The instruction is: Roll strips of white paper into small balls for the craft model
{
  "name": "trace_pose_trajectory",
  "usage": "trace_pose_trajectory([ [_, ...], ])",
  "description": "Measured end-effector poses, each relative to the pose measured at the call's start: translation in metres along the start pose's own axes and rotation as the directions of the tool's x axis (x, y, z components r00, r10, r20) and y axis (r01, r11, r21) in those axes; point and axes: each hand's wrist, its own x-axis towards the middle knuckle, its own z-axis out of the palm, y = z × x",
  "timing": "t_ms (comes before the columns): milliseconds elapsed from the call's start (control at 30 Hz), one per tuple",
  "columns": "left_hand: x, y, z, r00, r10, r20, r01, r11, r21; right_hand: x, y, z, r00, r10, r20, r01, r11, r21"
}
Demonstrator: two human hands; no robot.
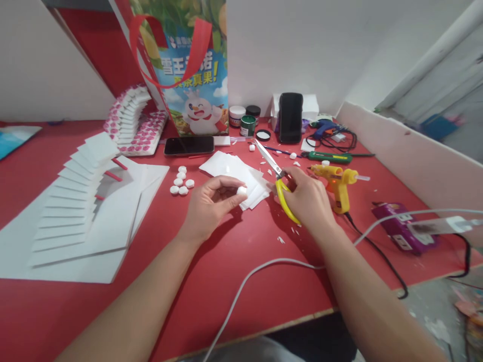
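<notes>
Between the thumb and fingertips of my left hand [209, 206] is a small white round piece [242, 191]; its material I cannot make out. My right hand [307, 196] grips a pair of scissors [281, 188] with yellow handles, the blades pointing up and away to the left. Beneath and behind my left hand lie several white paper sheets [234, 168], loosely fanned. Several similar white round pieces [181, 176] sit in a cluster on the red table, left of that hand. Small white scraps [281, 240] are scattered near the scissors.
A yellow glue gun [339, 183] stands right of my right hand. A white cable [260, 269] crosses the table front. On the left is a stepped white model [71, 196] on boards. Behind are a phone [188, 145], paint jars [247, 125], a printed bag [192, 70] and a green-handled tool [330, 157].
</notes>
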Motion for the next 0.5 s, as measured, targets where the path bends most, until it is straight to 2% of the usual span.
trace_pose_trajectory([
  [100, 0.0, 0.0, 0.0, 0.997, 0.073, 0.028, -0.077, 0.982, 0.174, 0.002, 0.001, -0.002, 0.997, 0.077, 0.03, -0.072, 0.987, -0.145],
  [167, 0.0, 0.003, -0.004, 0.991, 0.131, 0.037, -0.136, 0.927, 0.349, 0.004, 0.003, -0.004, 0.991, 0.118, 0.061, -0.102, 0.969, -0.225],
  [233, 0.001, 0.008, -0.011, 0.985, 0.168, 0.033, -0.158, 0.816, 0.556, 0.006, 0.005, -0.004, 0.984, 0.152, 0.094, -0.119, 0.949, -0.291],
  [333, 0.005, 0.017, -0.027, 0.984, 0.175, 0.034, -0.13, 0.572, 0.81, 0.007, 0.006, -0.004, 0.974, 0.183, 0.134, -0.124, 0.924, -0.362],
  [400, 0.008, 0.019, -0.036, 0.979, 0.204, 0.001, -0.094, 0.447, 0.889, 0.006, 0.006, -0.005, 0.973, 0.182, 0.145, -0.113, 0.914, -0.39],
  [500, 0.012, 0.017, -0.046, 0.983, 0.185, 0.021, -0.083, 0.337, 0.938, 0.005, 0.004, -0.006, 0.975, 0.163, 0.148, -0.087, 0.903, -0.42],
])
